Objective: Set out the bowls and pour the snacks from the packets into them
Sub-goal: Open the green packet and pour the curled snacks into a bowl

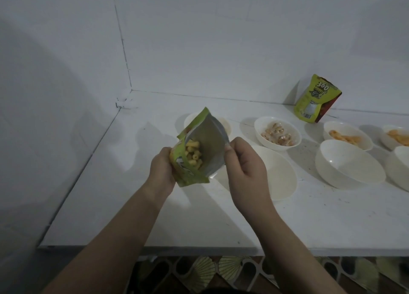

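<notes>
left grip [162,168], right grip [244,165]: holding open green packet [200,147] | far packet [317,99]: "360"

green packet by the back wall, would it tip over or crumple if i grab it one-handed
The green packet by the wall already leans, so a nudge would probably topple it. Its creased foil looks floppy and likely light, so it should crumple in a grip.

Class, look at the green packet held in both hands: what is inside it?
Inside the open green packet, yellow tube-shaped snacks lie against the silver lining. The packet's front wall and the left hand cover the lower part, so how many remain is hidden.
</notes>
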`<state>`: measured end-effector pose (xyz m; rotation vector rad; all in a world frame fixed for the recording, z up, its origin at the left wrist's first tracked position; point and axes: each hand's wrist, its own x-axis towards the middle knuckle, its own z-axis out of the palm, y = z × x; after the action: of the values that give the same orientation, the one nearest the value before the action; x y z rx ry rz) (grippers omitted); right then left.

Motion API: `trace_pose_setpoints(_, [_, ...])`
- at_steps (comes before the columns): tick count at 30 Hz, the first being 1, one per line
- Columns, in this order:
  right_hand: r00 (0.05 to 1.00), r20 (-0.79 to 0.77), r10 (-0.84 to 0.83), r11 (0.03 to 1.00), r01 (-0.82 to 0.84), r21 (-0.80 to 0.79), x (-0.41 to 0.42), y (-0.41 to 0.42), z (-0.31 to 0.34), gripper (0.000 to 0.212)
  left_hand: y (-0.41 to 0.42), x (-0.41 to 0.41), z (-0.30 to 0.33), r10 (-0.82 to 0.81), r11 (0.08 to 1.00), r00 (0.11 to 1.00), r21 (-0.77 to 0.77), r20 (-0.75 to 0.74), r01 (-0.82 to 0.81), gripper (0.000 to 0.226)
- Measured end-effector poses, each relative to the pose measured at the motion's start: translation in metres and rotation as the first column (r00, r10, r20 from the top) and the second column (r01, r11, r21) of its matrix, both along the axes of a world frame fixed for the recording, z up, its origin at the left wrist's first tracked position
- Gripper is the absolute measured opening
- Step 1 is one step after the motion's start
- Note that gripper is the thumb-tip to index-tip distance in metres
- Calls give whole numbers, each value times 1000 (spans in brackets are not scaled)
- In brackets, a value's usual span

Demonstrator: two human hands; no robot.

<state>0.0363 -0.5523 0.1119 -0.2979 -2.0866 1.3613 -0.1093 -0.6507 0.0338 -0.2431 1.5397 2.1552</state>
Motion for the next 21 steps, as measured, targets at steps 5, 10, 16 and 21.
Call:
trace_pose_setpoints(5, [999, 28, -33, 999, 33, 7, 1, -4, -4, 38, -1, -2, -10, 71, 989, 997, 132, 21, -73, 22])
trace_pose_setpoints(10, [999, 26, -19, 999, 19, 30, 3, 4, 1, 37, 0, -3, -10, -72, 969, 994, 242, 87, 49, 38])
trace_pose_setpoints(16, [996, 72, -44, 998, 40, 49, 9, 24, 6, 17, 12, 4, 10, -30, 987, 998, 162, 52, 22, 39])
trace_pose_setpoints(21, [991, 98, -89, 994, 95, -58, 13, 50, 14, 14, 30, 5, 22, 285, 958, 939, 20, -192, -286, 26])
